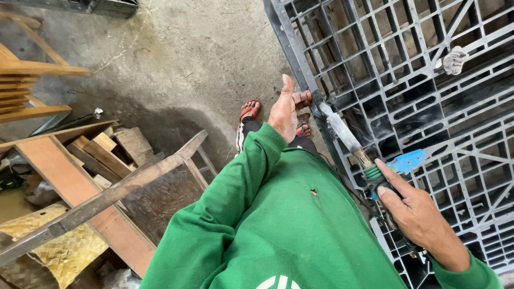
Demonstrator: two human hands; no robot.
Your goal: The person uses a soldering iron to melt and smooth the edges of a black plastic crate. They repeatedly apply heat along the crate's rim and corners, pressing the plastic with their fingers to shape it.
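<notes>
My right hand (415,217) grips the green-wrapped handle of a long soldering-type heating iron (345,134), whose grey tip rests against the edge of a dark grey plastic pallet (407,69); faint smoke rises there. A blue flat tool (408,160) shows just above that hand. My left hand (284,111) hovers in front of me, fingers together and thumb up, holding nothing, close to the pallet's left edge. Both arms wear green sleeves. My feet in red sandals (250,111) stand on the concrete floor below.
A wooden chair frame (107,198) and planks (69,182) are stacked at the left, with woven mats (59,251) beneath. More wooden slats (27,80) stick out at the upper left. A rag (454,60) lies on the pallet. Grey concrete floor (187,53) spreads ahead.
</notes>
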